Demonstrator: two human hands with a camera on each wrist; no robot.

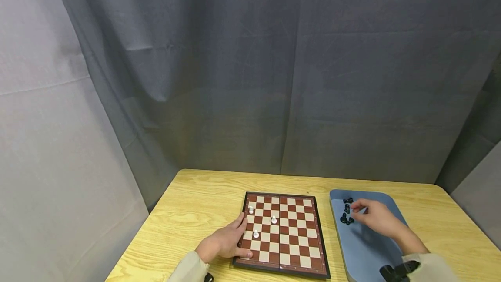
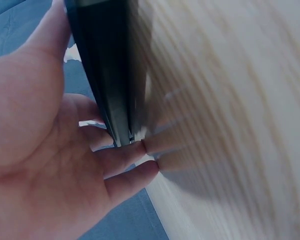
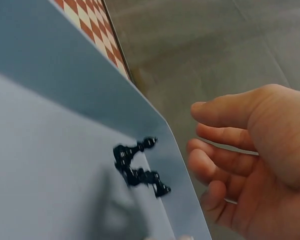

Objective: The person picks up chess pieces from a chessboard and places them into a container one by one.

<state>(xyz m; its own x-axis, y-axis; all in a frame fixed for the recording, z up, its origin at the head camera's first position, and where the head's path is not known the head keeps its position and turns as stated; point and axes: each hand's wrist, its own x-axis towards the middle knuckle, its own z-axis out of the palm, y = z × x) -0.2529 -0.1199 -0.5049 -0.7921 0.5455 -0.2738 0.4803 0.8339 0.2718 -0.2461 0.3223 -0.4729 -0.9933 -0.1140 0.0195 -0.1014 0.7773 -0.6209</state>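
A brown-and-cream chessboard (image 1: 295, 229) with a dark frame lies on the table, with three small white chess pieces (image 1: 273, 219) standing on its left half. My left hand (image 1: 231, 239) rests along the board's left side, thumb over the near-left corner. In the left wrist view its spread fingers (image 2: 127, 176) reach the dark board edge and the wooden tabletop. Over the blue tray (image 1: 352, 251), my right hand (image 1: 377, 217) hovers with loosely bent fingers and nothing visible between them. Beside its fingertips, several black chess pieces (image 3: 135, 167) lie in the tray's far-left part.
The wooden table (image 1: 176, 225) has the board near its middle and the tray to the right. The tray's raised wall (image 3: 105, 95) stands between the black pieces and the board. Grey curtains (image 1: 242, 77) hang behind the table and at the sides.
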